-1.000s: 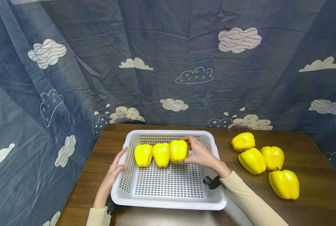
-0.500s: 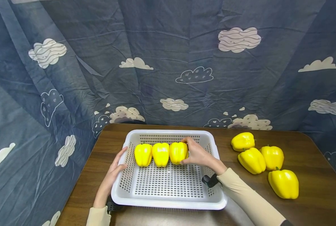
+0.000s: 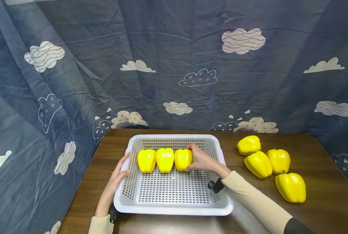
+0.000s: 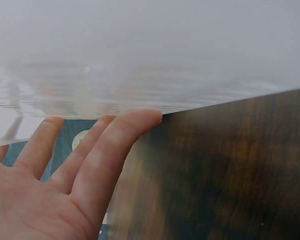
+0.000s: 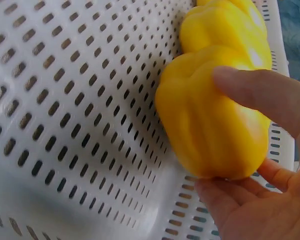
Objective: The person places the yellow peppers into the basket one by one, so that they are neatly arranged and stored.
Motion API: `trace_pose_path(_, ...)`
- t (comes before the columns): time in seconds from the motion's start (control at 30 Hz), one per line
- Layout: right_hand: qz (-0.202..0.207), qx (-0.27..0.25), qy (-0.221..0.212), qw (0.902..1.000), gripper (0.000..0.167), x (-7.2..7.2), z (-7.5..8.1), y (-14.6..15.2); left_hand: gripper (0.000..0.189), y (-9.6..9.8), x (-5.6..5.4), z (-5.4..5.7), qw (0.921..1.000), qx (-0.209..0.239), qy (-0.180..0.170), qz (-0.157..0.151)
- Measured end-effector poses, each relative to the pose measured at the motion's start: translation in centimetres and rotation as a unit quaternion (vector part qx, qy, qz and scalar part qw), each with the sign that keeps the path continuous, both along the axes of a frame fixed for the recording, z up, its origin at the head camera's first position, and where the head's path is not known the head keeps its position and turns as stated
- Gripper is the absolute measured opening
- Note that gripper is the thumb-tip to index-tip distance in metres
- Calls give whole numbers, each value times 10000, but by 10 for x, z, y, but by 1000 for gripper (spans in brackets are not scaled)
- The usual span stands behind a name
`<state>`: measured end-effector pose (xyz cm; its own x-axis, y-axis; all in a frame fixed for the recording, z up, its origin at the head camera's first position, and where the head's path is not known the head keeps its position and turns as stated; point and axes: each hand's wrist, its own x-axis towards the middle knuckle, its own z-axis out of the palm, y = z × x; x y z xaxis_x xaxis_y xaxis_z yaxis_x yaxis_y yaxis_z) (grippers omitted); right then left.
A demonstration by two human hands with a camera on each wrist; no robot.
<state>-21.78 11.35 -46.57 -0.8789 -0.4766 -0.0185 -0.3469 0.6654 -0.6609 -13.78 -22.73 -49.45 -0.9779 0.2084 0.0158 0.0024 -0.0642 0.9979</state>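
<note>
A white perforated basket [image 3: 174,210] holds three yellow bell peppers in a row along its far half. The rightmost yellow bell pepper [image 3: 183,160] is gripped by my right hand [image 3: 202,160], thumb on the near side and fingers round the far side. In the right wrist view, the thumb lies on top of that pepper [image 5: 205,120] and the other fingers are at its end. To its left stand the middle pepper [image 3: 165,160] and the left pepper [image 3: 146,161]. My left hand [image 3: 115,180] touches the basket's left rim, its fingers fairly straight against the side in the left wrist view.
Several more yellow bell peppers [image 3: 258,164] lie grouped on the brown wooden table [image 3: 323,208], right of the basket. A blue cloth with clouds [image 3: 150,39] hangs behind the table and down its left side.
The right hand's pepper has come down slightly, level with the other two in the row. The middle pepper has shifted a little. My left hand stays at the rim; the head view has turned slightly.
</note>
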Motion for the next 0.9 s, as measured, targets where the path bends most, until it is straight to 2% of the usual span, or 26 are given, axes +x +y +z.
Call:
trace_pose_path(0.5, 147, -148, -41, 9998, 75, 1, 4, -1, 62, 0, 1, 1, 10000, 0, -18, 22)
trace_pose_path(0.9, 107, -240, 4, 9997, 70, 2, 6, 1, 62, 0, 0, 1, 10000, 1, -73, 34)
